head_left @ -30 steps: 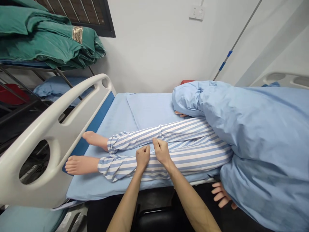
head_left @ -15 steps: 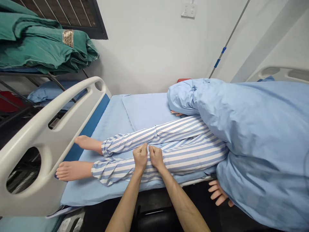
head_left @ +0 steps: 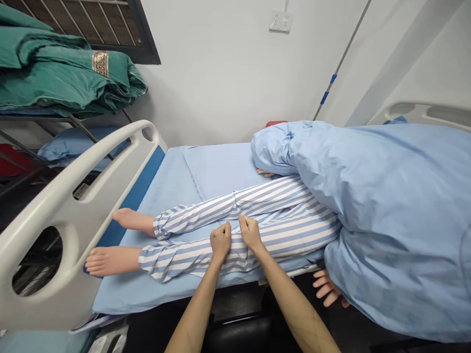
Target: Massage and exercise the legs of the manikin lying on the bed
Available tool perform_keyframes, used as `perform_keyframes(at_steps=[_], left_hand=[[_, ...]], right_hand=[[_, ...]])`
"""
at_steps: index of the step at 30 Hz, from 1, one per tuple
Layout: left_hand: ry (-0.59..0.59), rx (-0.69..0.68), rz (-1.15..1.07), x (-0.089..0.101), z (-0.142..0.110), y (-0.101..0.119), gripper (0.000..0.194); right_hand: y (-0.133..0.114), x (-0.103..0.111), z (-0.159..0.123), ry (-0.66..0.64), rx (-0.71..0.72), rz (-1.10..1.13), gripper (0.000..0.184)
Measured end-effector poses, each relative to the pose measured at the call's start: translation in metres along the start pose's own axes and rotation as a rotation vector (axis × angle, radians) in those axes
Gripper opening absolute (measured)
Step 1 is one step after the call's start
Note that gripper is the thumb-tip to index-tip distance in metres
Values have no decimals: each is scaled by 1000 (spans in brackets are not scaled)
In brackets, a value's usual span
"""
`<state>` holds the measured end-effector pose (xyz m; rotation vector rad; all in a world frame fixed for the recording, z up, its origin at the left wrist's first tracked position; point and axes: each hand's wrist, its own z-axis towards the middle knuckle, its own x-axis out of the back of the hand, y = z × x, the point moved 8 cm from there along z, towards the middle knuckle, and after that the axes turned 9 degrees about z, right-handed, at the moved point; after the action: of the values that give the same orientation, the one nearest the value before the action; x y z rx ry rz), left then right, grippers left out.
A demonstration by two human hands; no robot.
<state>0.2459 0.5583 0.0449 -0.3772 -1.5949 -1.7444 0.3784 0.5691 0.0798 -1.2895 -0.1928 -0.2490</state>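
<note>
Two hands, the left hand (head_left: pixel 221 243) and right hand (head_left: pixel 250 234), sat just apart on the striped pyjama trousers (head_left: pixel 287 238) of a manikin (head_left: pixel 112 261) lying across the hospital bed (head_left: pixel 121 299) at lower centre, fingers (head_left: pixel 222 230) curled closed, pinching the cloth over its lower legs; a blue quilt (head_left: pixel 386 196) covered the frame's right side

matt cloth pyjama trousers (head_left: pixel 279 240) (striped), footboard (head_left: pixel 55 206) glossy, probably plastic.
</note>
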Motion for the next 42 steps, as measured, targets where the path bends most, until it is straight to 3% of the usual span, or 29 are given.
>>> perform_keyframes(at_steps=[4,8,12,15,18,22,25,27,29,35,42], left_hand=[[-34,-1,-14,-5,0,-2,45],[-34,42,-96,2,7,5,44],[0,37,-245,8,9,30,45],[-12,22,-254,-7,2,39,45],[-34,-9,-110,-27,-6,35,44],[-61,-44,-21,-40,-8,30,44],[-80,-51,12,-39,-7,32,45],[-79,-45,32,-38,-8,33,45],[-78,-44,36,-38,-9,33,45],[-98,-23,-33,-39,-7,34,44],[-58,55,-335,-47,-6,65,46]], right_hand=[[34,-7,-14,-22,-47,-170,46],[37,-8,-13,-1,-42,-145,47],[36,-1,-10,46,-45,-58,48],[43,0,-10,79,-51,34,48],[47,3,-8,98,-89,135,48],[14,19,5,26,-47,94,50],[-25,43,15,18,39,63,49],[-35,55,16,39,61,80,49],[-25,58,11,37,49,77,49],[39,35,-9,-64,8,-68,47],[47,48,-3,57,-20,74,49]])
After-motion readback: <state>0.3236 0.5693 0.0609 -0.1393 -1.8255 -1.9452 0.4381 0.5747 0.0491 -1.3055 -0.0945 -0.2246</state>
